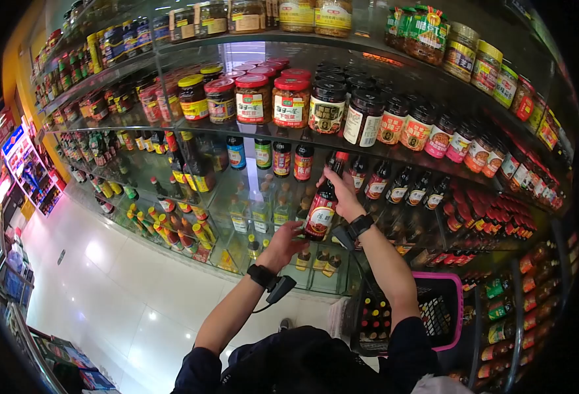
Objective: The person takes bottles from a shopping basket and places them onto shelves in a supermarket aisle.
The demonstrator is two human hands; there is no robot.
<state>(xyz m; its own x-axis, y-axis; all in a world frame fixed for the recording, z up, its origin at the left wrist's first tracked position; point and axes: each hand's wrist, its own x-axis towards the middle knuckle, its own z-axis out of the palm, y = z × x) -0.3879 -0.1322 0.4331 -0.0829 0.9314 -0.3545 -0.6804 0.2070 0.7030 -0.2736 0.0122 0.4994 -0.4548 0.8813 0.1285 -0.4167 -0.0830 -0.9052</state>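
Note:
A dark bottle [320, 211] with a red cap and a red and white label is tilted in front of the glass shelves. My right hand [345, 195] is wrapped round its upper part, below the cap. Beside the bottle's lower end is my left hand [287, 244], its fingers curved towards the label; whether they touch the glass is hard to tell. Similar dark bottles [377, 181] stand in a row behind and to the right. Both wrists carry black straps with small devices.
Jars with red and black lids [290, 102] line the glass shelf above. A black basket with a pink rim [459, 308] stands at the lower right, with several small bottles [375, 320] beside or inside it. Pale floor tiles [118, 282] spread to the left.

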